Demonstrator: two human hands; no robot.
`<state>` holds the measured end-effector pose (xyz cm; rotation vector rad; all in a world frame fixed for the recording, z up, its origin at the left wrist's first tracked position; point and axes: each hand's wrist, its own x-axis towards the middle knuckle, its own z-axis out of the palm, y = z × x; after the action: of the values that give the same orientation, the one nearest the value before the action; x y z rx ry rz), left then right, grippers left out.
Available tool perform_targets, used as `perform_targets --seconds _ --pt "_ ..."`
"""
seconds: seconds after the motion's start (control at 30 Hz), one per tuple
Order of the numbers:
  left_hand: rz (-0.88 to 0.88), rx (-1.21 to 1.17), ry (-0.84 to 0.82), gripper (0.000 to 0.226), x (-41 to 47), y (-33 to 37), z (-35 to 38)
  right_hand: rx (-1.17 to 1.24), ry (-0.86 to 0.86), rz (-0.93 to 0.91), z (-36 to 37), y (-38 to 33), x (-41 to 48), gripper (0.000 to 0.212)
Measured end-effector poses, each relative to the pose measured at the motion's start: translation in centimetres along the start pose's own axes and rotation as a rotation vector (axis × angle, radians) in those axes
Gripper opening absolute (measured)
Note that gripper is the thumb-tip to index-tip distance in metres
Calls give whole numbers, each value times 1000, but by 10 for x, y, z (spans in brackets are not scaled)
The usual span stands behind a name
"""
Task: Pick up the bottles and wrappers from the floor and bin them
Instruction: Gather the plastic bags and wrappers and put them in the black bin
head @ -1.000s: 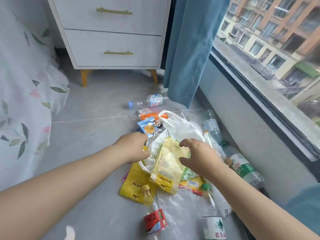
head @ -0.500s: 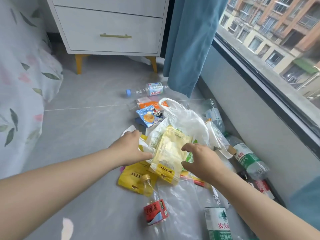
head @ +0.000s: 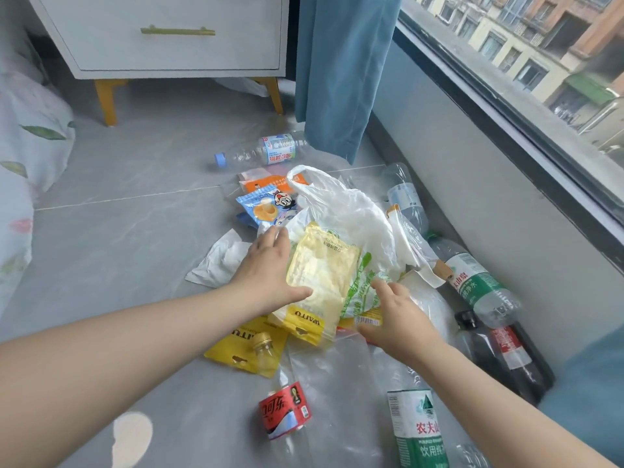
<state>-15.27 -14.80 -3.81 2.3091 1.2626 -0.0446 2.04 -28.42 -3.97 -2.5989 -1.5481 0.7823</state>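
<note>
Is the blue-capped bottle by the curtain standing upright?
No, the blue-capped bottle lies on its side on the floor, its cap pointing away from the curtain.

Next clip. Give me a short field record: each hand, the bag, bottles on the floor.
left hand: holds the pale yellow pouch, thumb across its front
right hand: fingers on the green-printed wrapper; grip unclear
white bag: crumpled behind the pouch
bottles on floor include: blue-capped bottle, green-label bottle by the wall, dark bottle, red-label bottle
bin: not in view
</note>
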Motion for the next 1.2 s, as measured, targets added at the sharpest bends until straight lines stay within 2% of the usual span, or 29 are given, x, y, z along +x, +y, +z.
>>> perform_targets --seconds 0.17,0.3,0.63,0.9,1.0,1.1,1.2 --pt "-46 -61 -12 124 12 6 14 44 0 -49 9 6 9 95" --pt "-100 -191 -34 133 19 4 24 60 -17 -73 16 6 16 102" --pt "-180 -369 30 126 23 2 36 153 -49 -154 23 -6 18 100" --pt "-217 -483 35 97 24 0 34 176 -69 -233 20 -16 10 95" --pt "-232 -559 32 91 23 -4 32 165 -48 -241 18 -16 8 92" --pt "-220 -619 69 76 23 -10 24 161 -22 -233 16 -14 7 89" --pt "-217 -611 58 76 19 -16 17 169 -3 -222 15 -15 6 88"
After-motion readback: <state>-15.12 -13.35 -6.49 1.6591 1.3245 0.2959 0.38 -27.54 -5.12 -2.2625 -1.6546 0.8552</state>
